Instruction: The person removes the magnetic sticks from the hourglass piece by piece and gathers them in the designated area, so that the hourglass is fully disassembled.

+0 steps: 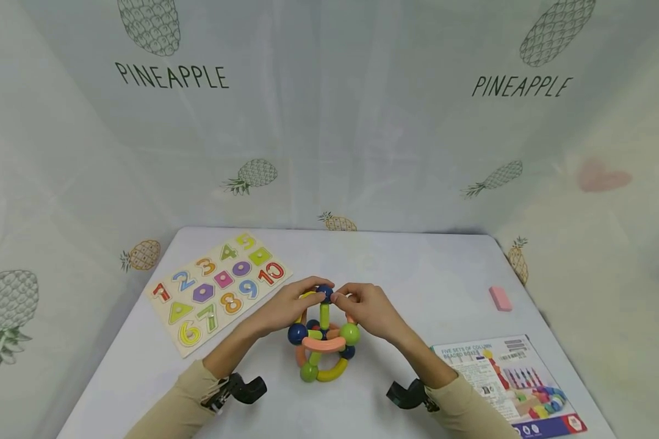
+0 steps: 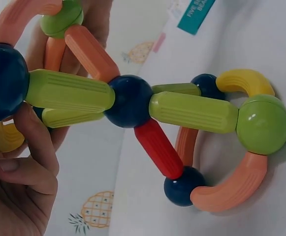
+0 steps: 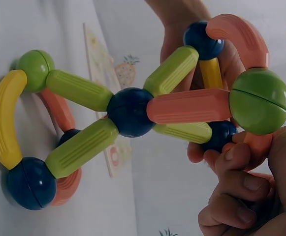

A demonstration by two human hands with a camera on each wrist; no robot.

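A magnetic stick-and-ball model (image 1: pixel 323 345) stands upright on the table between my hands. A central dark blue ball (image 2: pixel 128 101) joins straight lime, coral and red sticks, with curved yellow and coral sticks linking the outer balls above and below. My left hand (image 1: pixel 285 308) grips the upper ring from the left, around a yellow curved stick and the far blue ball (image 1: pixel 324 293). From the right, my right hand (image 1: pixel 370 310) pinches the same ring beside that ball, near a coral curved stick (image 3: pixel 258 147). The fingers partly hide the upper ring.
A number-and-shape puzzle board (image 1: pixel 219 289) lies at the left of the white table (image 1: pixel 417 268). To the right are a pink block (image 1: pixel 500 299) and a printed beads sheet (image 1: pixel 505 384). Pineapple-print curtain (image 1: pixel 329 134) surrounds the table's back and sides.
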